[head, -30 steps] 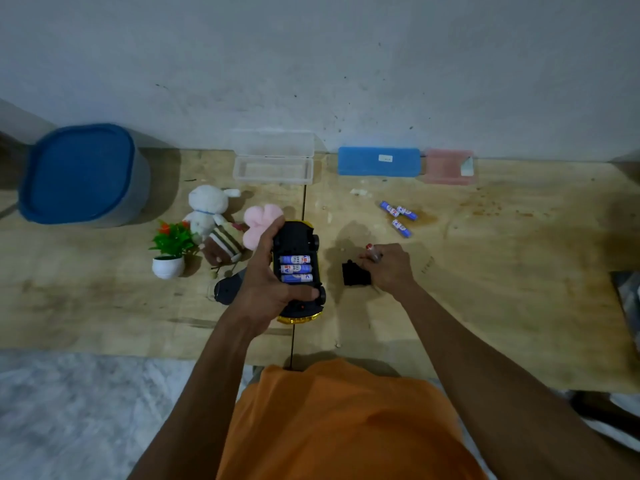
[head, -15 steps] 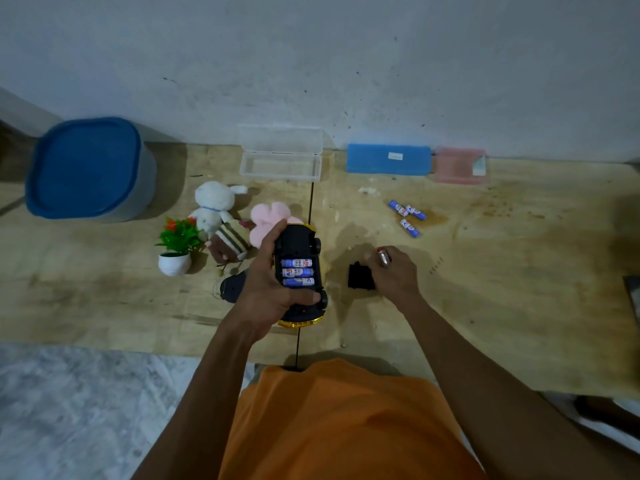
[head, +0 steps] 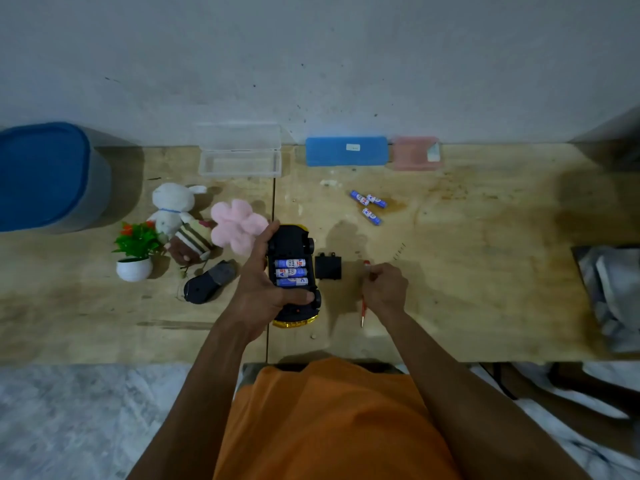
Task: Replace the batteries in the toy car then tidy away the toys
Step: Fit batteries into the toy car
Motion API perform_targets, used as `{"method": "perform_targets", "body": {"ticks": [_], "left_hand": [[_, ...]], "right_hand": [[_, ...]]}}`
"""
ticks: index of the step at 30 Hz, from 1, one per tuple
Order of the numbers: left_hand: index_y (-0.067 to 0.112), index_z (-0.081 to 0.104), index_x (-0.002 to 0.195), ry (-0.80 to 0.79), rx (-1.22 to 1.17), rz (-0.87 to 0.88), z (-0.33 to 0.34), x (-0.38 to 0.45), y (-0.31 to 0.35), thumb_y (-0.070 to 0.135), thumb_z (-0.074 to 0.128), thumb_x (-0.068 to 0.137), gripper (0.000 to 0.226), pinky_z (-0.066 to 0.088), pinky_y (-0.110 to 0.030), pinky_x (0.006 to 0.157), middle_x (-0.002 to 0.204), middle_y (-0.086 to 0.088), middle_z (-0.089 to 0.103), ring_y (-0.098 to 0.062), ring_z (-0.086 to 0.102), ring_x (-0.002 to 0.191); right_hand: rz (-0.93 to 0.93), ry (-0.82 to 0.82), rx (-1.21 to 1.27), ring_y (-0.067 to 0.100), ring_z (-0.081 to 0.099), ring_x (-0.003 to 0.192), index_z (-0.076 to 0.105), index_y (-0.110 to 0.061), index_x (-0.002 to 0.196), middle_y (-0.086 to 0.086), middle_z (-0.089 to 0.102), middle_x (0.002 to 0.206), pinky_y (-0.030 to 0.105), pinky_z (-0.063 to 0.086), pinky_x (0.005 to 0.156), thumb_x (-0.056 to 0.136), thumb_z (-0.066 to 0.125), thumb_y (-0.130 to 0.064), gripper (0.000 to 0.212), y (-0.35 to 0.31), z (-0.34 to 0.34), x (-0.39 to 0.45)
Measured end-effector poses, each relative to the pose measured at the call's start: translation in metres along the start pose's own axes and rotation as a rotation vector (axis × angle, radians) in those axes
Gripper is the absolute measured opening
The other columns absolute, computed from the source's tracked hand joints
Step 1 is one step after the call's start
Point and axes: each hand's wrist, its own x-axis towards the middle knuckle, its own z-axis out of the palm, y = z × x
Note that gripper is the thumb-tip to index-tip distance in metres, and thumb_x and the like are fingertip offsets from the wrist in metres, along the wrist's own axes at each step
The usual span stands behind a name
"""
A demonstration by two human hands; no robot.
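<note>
My left hand (head: 258,284) grips a yellow toy car (head: 294,275) turned belly up, with three blue batteries (head: 291,272) seated in its open compartment. The black battery cover (head: 328,266) lies on the table just right of the car. My right hand (head: 386,289) holds a thin red screwdriver (head: 363,306), tip pointing toward me, a little right of the cover. Three loose blue batteries (head: 369,206) lie farther back on the table.
A white plush rabbit (head: 173,206), pink plush flower (head: 235,223), striped plush (head: 192,240), small potted plant (head: 135,251) and dark mouse-shaped toy (head: 207,282) lie left of the car. A blue-lidded bin (head: 45,174), clear open box (head: 240,157), blue case (head: 346,151) and pink case (head: 415,152) line the wall.
My right hand has left the battery cover and moved right, with the screwdriver now seen in its grip. The left hand and car have stayed in place.
</note>
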Motion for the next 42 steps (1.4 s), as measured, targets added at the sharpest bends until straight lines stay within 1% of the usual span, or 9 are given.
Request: {"method": "perform_targets", "body": {"ticks": [2,12,15,18,21,28,34,39,42], "left_hand": [[0.036,0.032,0.152,-0.009,-0.007,-0.002,0.006,-0.002,-0.002,-0.03,0.078,0.057,0.124,0.062,-0.04,0.076,0.126,0.008,0.064,-0.023,0.071,0.1],[0.036,0.031,0.153,0.004,-0.039,0.024,0.024,-0.013,-0.011,-0.034,0.072,0.06,0.123,0.062,-0.044,0.078,0.122,0.013,0.069,-0.028,0.07,0.102],[0.036,0.03,0.154,0.007,-0.038,0.048,0.027,-0.016,-0.013,-0.033,0.073,0.06,0.124,0.061,-0.046,0.081,0.124,0.013,0.068,-0.031,0.069,0.107],[0.035,0.03,0.152,0.002,-0.054,0.079,0.035,-0.016,-0.011,-0.025,0.079,0.056,0.124,0.061,-0.048,0.083,0.134,0.001,0.063,-0.033,0.068,0.111],[0.034,0.031,0.151,-0.001,-0.05,0.139,0.047,-0.015,-0.004,-0.017,0.08,0.055,0.12,0.061,-0.047,0.082,0.136,-0.003,0.061,-0.034,0.067,0.111],[0.03,0.031,0.152,-0.016,-0.039,0.244,0.069,-0.011,0.013,-0.031,0.076,0.06,0.119,0.06,-0.034,0.078,0.133,0.011,0.062,-0.024,0.068,0.113],[0.026,0.028,0.154,-0.037,0.023,0.264,0.076,-0.007,0.018,-0.029,0.076,0.063,0.117,0.06,-0.032,0.081,0.132,0.014,0.063,-0.02,0.068,0.114],[0.028,0.028,0.153,-0.035,0.043,0.257,0.078,-0.004,0.021,-0.03,0.076,0.062,0.118,0.06,-0.033,0.081,0.125,0.024,0.065,-0.018,0.069,0.111],[0.028,0.029,0.153,-0.036,0.029,0.249,0.077,-0.002,0.022,-0.029,0.076,0.063,0.117,0.06,-0.032,0.08,0.128,0.019,0.065,-0.019,0.069,0.112]], "right_hand": [[0.0,-0.014,-0.01,0.026,0.064,0.1,0.074,-0.008,0.098,0.009,0.072,0.101,0.02,0.025,0.067,0.1,0.056,-0.032,0.029,0.002,0.0,0.001],[-0.118,-0.077,-0.036,0.023,0.067,0.091,0.072,-0.008,0.093,0.006,0.072,0.093,0.019,0.038,0.072,0.092,0.067,-0.025,0.018,0.0,-0.018,0.003],[-0.216,-0.071,0.146,0.014,0.065,0.087,0.072,-0.01,0.103,-0.001,0.071,0.095,0.019,0.049,0.077,0.091,0.069,-0.019,0.016,-0.033,-0.05,-0.013],[-0.309,-0.19,0.383,0.004,0.065,0.085,0.075,-0.022,0.1,-0.013,0.071,0.091,0.014,0.051,0.076,0.093,0.068,-0.025,0.011,-0.073,-0.091,-0.048],[-0.373,-0.324,0.358,-0.001,0.062,0.089,0.077,-0.029,0.102,-0.014,0.07,0.097,0.01,0.047,0.073,0.095,0.065,-0.033,0.015,-0.09,-0.111,-0.076],[-0.249,-0.373,0.37,0.001,0.062,0.099,0.071,-0.023,0.121,-0.006,0.061,0.113,0.011,0.048,0.076,0.099,0.058,-0.034,0.027,-0.086,-0.113,-0.083],[-0.035,-0.485,0.636,-0.007,0.068,0.079,0.072,-0.019,0.115,-0.008,0.074,0.101,0.009,0.051,0.064,0.101,0.056,-0.019,0.022,-0.092,-0.12,-0.08],[0.049,-0.488,0.738,0.01,0.073,0.091,0.074,-0.015,0.111,0.0,0.076,0.104,0.024,0.058,0.076,0.1,0.058,-0.015,0.02,-0.095,-0.119,-0.077],[0.042,-0.448,0.75,0.009,0.073,0.088,0.075,-0.019,0.107,-0.002,0.076,0.1,0.02,0.057,0.07,0.099,0.06,-0.016,0.017,-0.096,-0.117,-0.077]]}}
